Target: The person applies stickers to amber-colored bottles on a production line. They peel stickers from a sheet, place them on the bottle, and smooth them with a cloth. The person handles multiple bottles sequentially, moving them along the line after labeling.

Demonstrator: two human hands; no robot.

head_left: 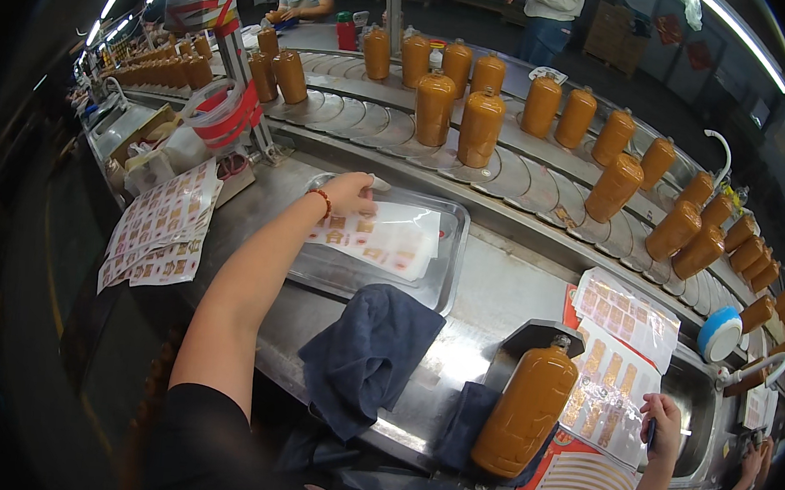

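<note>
My left hand [350,195], with a beaded bracelet at the wrist, reaches over a metal tray [455,250]. Its fingers bend down at the upper edge of printed decal sheets [392,245] lying in the tray; what they grip is hidden. A small white piece shows by the fingertips. On the right, my right hand [663,425] is closed around a dark slim tool [651,432], beside a sheet of gold patterned decals [606,390]. Between my arms, an orange-brown bottle [527,411] leans tilted on a dark stand [534,337], with dark cloth beneath it.
A crumpled dark blue cloth [369,355] lies at the bench edge. More decal sheets [165,225] hang at left. Beyond the bench, a conveyor [393,136] carries many similar bottles [482,127]. At right are a sink [697,440], a faucet and a co-worker's hands [752,460].
</note>
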